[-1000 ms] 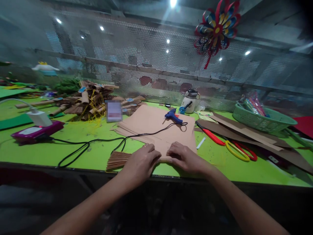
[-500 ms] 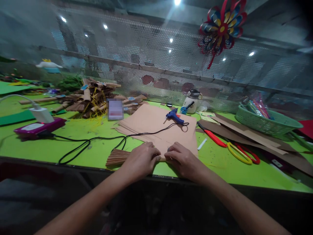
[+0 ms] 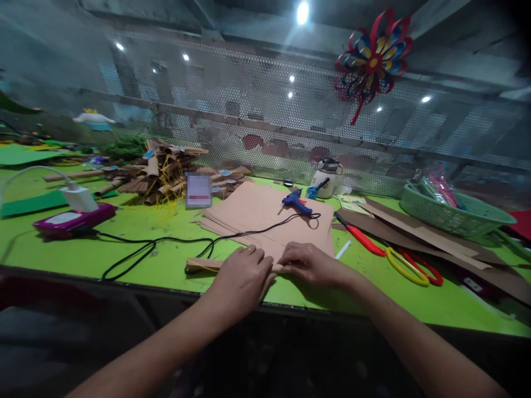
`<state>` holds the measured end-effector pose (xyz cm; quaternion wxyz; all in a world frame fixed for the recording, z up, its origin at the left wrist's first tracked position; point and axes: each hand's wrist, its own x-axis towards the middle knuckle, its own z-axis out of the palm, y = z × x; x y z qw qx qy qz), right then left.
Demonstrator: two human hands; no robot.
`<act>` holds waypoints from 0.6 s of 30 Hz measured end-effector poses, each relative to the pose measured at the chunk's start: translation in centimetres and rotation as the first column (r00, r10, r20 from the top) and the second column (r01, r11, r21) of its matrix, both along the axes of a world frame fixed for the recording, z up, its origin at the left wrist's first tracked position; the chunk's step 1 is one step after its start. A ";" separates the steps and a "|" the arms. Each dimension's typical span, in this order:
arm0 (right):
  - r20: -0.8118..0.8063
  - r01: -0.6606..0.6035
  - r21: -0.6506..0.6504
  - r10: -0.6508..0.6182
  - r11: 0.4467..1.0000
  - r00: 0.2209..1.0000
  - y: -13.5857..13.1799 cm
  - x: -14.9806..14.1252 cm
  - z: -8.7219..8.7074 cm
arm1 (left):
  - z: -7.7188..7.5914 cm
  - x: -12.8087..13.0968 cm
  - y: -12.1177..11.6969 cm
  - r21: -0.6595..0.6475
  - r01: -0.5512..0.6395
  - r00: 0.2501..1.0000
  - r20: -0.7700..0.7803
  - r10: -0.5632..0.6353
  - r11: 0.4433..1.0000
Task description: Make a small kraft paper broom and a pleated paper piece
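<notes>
One lime-green table (image 3: 166,260) is bearing: brown paper sheets (image 3: 257,207), lying centrally; purple power strip (image 3: 74,220), sitting at nine o'clock; rolled-paper heap (image 3: 153,174), ten; white jar (image 3: 322,179), one; green basket (image 3: 452,213), two; scissors (image 3: 367,240), three.

Both hands (image 3: 276,273) meet, fingers curled, forearms (image 3: 161,348) angling in from below.

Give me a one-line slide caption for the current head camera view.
Both hands grip folded brown paper at the table's edge, near a blue glue gun.
</notes>
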<state>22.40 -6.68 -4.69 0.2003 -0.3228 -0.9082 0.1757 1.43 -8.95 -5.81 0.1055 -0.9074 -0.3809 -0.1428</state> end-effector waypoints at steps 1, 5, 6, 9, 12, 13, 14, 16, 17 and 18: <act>0.003 -0.005 -0.024 0.005 1.000 1.000 0.1 0.0 0.1 | -0.1 0.0 0.0 0.001 -0.002 1.000 -0.011 0.002 1.000; -0.014 0.038 -0.056 -0.039 0.998 0.999 0.0 0.1 -0.1 | -0.2 0.1 0.1 -0.011 -0.029 0.999 -0.038 0.029 1.000; -0.038 0.082 -0.030 -0.084 0.996 0.996 -0.3 0.1 -0.3 | -0.1 0.2 0.1 -0.019 -0.037 0.999 -0.039 0.036 0.999; -0.101 0.185 0.089 -0.175 0.979 0.979 -1.3 0.2 -1.0 | 0.0 0.1 0.5 -0.047 -0.031 0.999 -0.026 0.030 0.998; -0.054 0.168 0.199 -0.160 0.966 0.986 -2.1 0.0 -1.4 | 0.2 -0.2 1.0 -0.063 0.013 1.000 0.008 -0.013 0.998; -0.027 0.164 0.227 -0.162 0.960 0.986 -2.2 -0.2 -1.4 | 0.2 -0.3 1.2 -0.066 0.025 0.999 0.028 -0.023 0.998; -0.001 0.167 0.251 -0.173 0.953 0.985 -2.3 -0.3 -1.3 | 0.2 -0.4 1.5 -0.073 0.034 0.998 0.048 -0.031 0.997; 0.054 0.176 0.288 -0.199 0.941 0.978 -2.2 -0.6 -1.2 | 0.1 -0.5 1.8 -0.102 0.044 0.995 0.090 -0.034 0.994; 0.082 0.175 0.304 -0.208 0.937 0.975 -2.0 -0.7 -1.1 | 0.1 -0.5 2.0 -0.122 0.042 0.993 0.110 -0.028 0.992; 0.105 0.169 0.317 -0.212 0.933 0.972 -1.9 -0.7 -1.1 | 0.0 -0.4 2.1 -0.141 0.035 0.991 0.134 -0.016 0.989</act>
